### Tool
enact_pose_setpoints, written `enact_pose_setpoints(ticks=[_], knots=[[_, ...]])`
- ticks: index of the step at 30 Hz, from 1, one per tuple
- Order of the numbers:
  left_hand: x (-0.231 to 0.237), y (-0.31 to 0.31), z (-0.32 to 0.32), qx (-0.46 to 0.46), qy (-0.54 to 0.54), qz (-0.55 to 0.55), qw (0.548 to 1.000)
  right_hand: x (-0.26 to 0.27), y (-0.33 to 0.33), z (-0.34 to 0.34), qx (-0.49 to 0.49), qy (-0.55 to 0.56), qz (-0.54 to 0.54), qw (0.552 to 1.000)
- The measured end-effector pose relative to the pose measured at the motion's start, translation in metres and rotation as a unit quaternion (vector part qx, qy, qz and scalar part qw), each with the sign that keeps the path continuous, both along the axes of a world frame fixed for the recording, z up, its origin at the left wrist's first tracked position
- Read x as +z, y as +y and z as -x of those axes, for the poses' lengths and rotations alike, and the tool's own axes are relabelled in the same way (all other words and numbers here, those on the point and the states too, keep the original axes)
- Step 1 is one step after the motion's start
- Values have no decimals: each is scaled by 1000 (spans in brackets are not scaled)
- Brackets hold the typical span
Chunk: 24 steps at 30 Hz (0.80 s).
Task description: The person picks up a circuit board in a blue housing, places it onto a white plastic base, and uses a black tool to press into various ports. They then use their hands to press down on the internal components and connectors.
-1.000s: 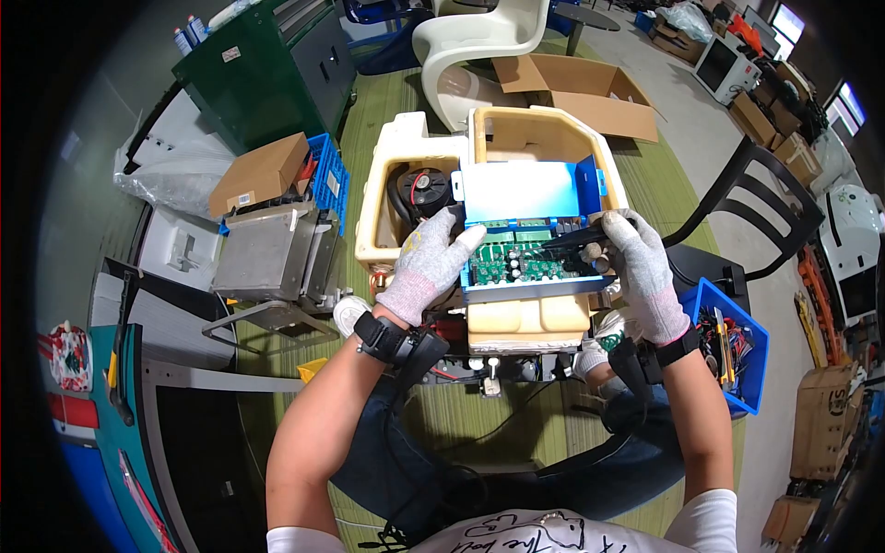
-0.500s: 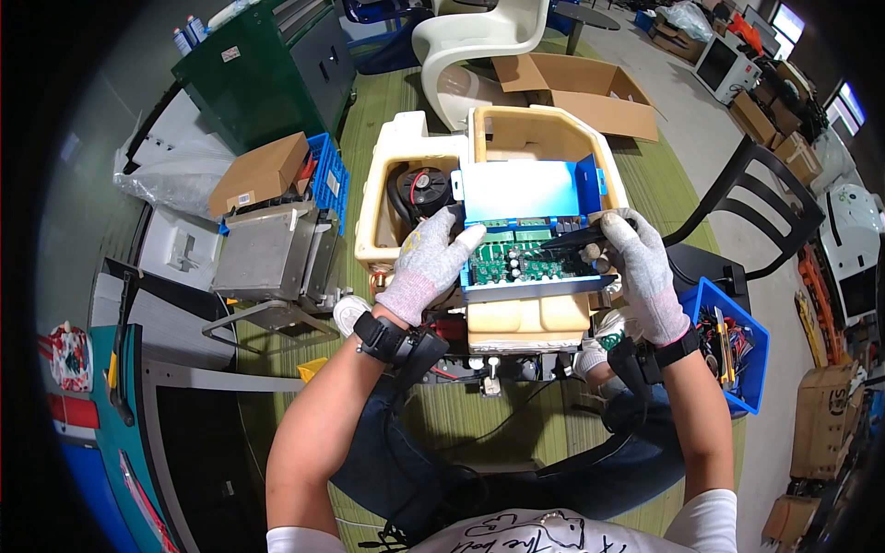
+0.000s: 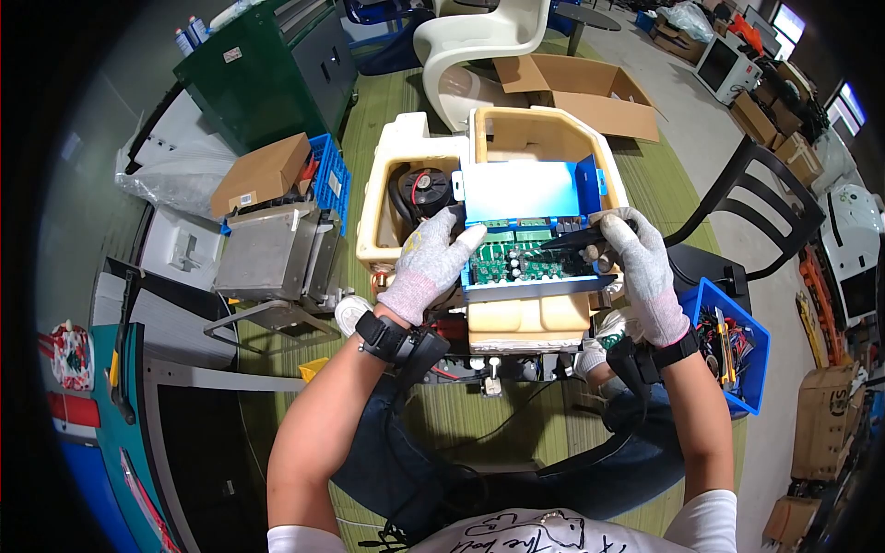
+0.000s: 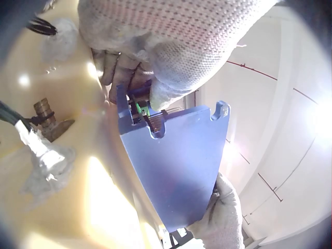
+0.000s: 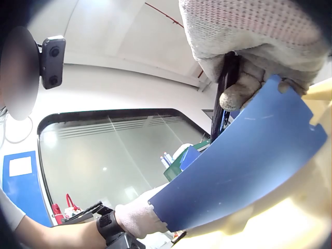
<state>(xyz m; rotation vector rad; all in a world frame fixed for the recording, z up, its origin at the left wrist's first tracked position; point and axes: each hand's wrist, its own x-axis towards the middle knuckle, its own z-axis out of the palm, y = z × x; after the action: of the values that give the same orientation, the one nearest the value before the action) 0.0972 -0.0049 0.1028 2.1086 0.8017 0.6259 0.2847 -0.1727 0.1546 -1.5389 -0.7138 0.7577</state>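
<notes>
A shallow blue metal box (image 3: pixel 530 291) with its lid (image 3: pixel 516 192) swung up holds a green circuit board (image 3: pixel 502 263). My gloved left hand (image 3: pixel 429 256) grips the box's left end, thumb over its edge by the green terminal blocks (image 3: pixel 532 235) and fingers behind the wall (image 4: pixel 171 161). In my gloved right hand (image 3: pixel 639 263), at the box's right end, is a slim black pointed tool (image 3: pixel 573 241); its tip reaches left over the board. The right wrist view shows the tool's dark shaft (image 5: pixel 223 93) between thumb and fingers, its exact kind unclear.
Under the box stands a cream plastic machine body (image 3: pixel 383 170) with a black motor (image 3: pixel 426 188) in its left bay. A blue bin of tools (image 3: pixel 761 369) and a black chair (image 3: pixel 770 217) are at right. At left is a metal case (image 3: pixel 263 253); behind, a cardboard box (image 3: pixel 599 111).
</notes>
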Motion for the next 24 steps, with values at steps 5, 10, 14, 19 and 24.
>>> enact_pose_setpoints(ticks=[5, 10, 14, 19, 24], knots=[[-2, 2, -1, 0, 0, -4, 1000, -1, 0, 0, 0, -7, 1, 1000], [-2, 1, -1, 4, 1, 9, 1000, -3, 0, -2, 6, -4, -6, 1000], [-4, 2, -2, 5, -1, -4, 1000, -3, 0, -2, 5, -7, -2, 1000], [0, 0, 0, 5, 11, -10, 1000, -2, 0, -1, 4, 1, -10, 1000], [0, 0, 0, 4, 7, -5, 1000, 1, 0, 2, -1, 23, -22, 999]])
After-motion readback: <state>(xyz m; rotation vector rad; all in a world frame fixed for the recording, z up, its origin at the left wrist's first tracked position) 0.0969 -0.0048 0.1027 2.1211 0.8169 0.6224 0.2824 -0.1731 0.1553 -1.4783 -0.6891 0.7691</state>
